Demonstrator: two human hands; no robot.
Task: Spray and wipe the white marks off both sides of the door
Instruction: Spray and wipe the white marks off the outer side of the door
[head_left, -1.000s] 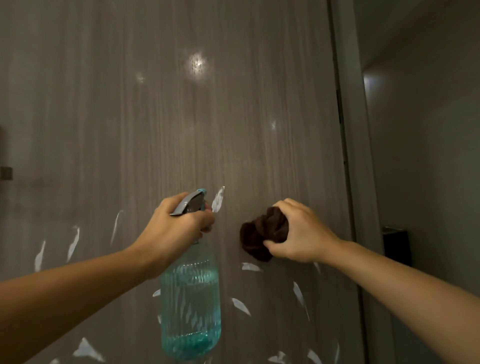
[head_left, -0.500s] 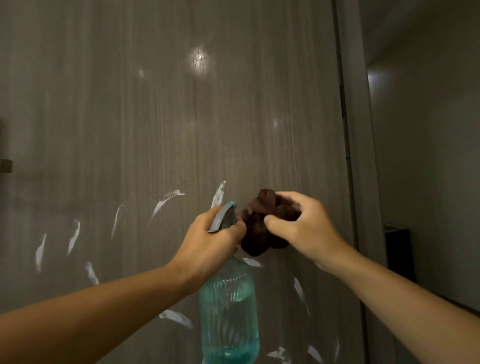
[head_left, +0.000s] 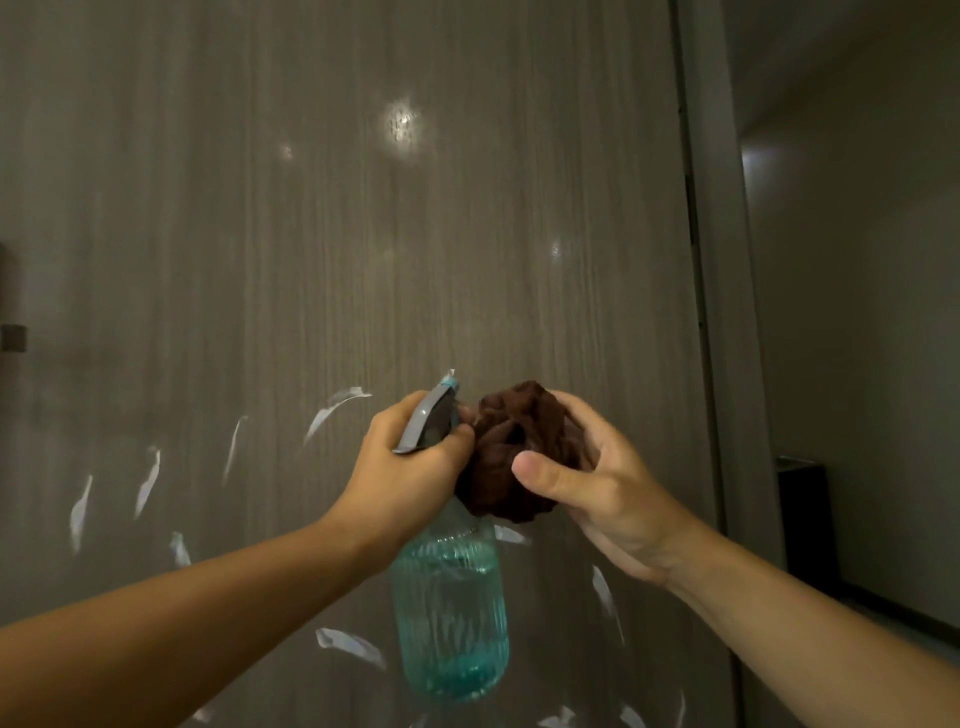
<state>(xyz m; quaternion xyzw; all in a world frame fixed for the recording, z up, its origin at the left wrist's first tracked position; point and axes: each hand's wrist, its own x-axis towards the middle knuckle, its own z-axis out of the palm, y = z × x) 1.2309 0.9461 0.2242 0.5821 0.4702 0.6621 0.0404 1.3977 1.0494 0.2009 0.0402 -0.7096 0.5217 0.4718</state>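
A grey wood-grain door (head_left: 337, 234) fills most of the view, with several white marks (head_left: 332, 408) scattered over its lower half. My left hand (head_left: 410, 462) grips the grey trigger head of a clear teal spray bottle (head_left: 452, 613), which hangs below my fist with a little blue liquid at its bottom. My right hand (head_left: 597, 493) holds a bunched dark brown cloth (head_left: 514, 447) right in front of the bottle's nozzle. The cloth and the nozzle touch or nearly touch, just off the door's surface.
The door's right edge and frame (head_left: 711, 260) run down the right side. Beyond it lies a dim room with a pale wall (head_left: 857, 260) and a dark box-like object (head_left: 805, 514) low on the floor. A small metal fitting (head_left: 13, 338) sits at the door's left edge.
My left hand has carried the spray bottle rightward until its nozzle meets the cloth. My right hand turned the cloth away from the door toward the nozzle.
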